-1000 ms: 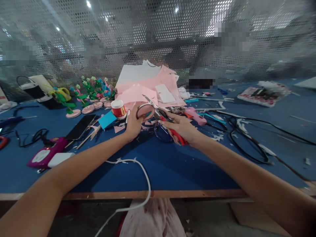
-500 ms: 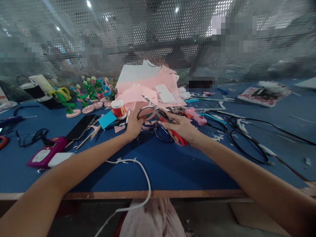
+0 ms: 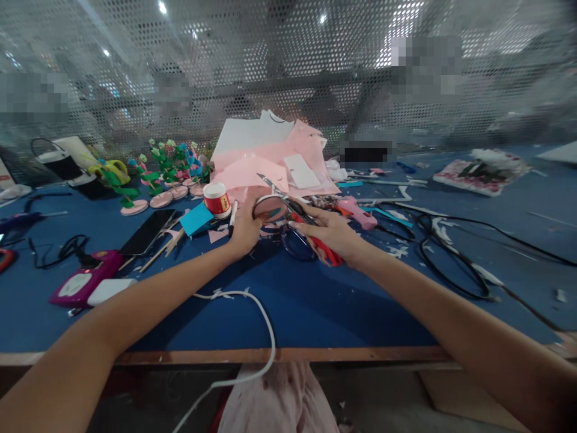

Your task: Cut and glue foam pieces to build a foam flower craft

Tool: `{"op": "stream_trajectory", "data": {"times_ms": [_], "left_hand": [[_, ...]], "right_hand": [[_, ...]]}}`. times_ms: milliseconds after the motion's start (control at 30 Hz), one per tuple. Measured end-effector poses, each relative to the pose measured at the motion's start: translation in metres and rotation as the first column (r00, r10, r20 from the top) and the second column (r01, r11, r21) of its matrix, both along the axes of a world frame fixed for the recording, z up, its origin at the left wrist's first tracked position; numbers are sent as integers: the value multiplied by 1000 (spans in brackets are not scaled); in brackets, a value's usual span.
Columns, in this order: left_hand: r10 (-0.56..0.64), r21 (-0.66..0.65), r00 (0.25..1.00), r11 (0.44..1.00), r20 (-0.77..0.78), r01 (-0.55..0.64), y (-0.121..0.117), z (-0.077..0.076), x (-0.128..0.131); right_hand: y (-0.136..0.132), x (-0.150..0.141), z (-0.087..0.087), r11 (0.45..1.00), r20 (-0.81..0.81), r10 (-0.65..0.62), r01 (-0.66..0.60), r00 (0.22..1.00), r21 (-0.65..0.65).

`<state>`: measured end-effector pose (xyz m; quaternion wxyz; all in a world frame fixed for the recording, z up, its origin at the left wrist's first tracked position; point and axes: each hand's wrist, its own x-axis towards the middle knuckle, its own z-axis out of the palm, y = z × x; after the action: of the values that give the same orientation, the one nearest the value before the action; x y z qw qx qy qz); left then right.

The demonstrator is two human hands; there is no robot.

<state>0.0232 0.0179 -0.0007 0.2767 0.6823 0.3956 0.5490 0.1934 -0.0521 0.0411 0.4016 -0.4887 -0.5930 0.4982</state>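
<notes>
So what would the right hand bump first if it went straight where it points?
Probably the round piece held by the left hand, though depth there is hard to judge.

Scissors [image 3: 294,209]: metal blades, red-and-black handles, slanted, tips pointing away and leftward. Round pink piece [image 3: 269,206]: dark-edged, tilted, beside blades, contact unclear.
</notes>
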Motion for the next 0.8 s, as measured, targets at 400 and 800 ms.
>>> {"op": "stream_trajectory", "data": {"times_ms": [400, 800], "left_hand": [[-15, 18, 999, 1000, 45, 14, 3, -2, -1], [165, -34, 983, 986, 81, -162, 3, -2, -1]], "right_hand": [[-1, 1, 1, 1000, -28, 7, -7, 1000, -26], [-3, -2, 4, 999, -3, -13, 13, 1000, -44]]}}
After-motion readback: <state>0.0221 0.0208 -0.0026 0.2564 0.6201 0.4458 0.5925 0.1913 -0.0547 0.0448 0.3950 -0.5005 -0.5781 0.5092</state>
